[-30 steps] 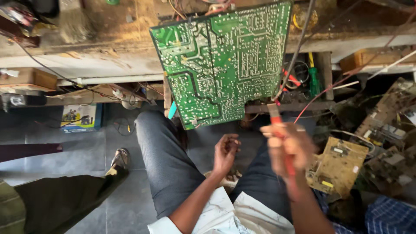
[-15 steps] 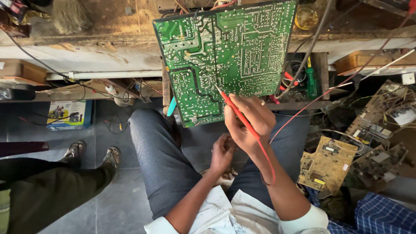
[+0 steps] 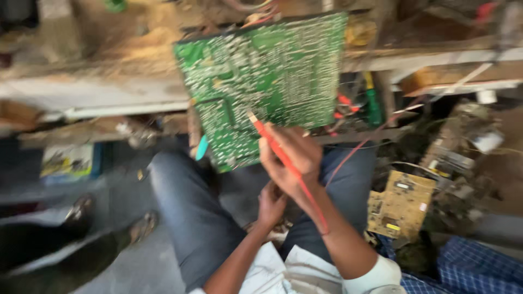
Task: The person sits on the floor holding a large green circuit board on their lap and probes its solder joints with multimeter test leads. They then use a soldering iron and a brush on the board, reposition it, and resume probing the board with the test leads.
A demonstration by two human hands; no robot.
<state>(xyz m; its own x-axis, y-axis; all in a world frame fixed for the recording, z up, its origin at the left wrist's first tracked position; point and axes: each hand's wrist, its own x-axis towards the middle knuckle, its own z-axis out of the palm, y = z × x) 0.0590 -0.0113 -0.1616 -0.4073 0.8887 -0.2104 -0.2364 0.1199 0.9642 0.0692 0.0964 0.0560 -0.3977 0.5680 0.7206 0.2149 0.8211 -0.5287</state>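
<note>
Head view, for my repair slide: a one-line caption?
Right hand touches a red probe to a green circuit board.

Beyond the hand (image 3: 291,158), a worn, dusty wooden surface (image 3: 98,87) spans the upper view; below and left of it lies a grey floor (image 3: 141,261), lit by soft daylight; right of it stands a cluttered heap of scrap boards (image 3: 403,204) and a blue checked cloth (image 3: 468,269).

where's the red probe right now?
In the head view, centre frame: the red probe is held in the right hand, its tip up-left against the lower part of the green circuit board, above the left hand.
</note>
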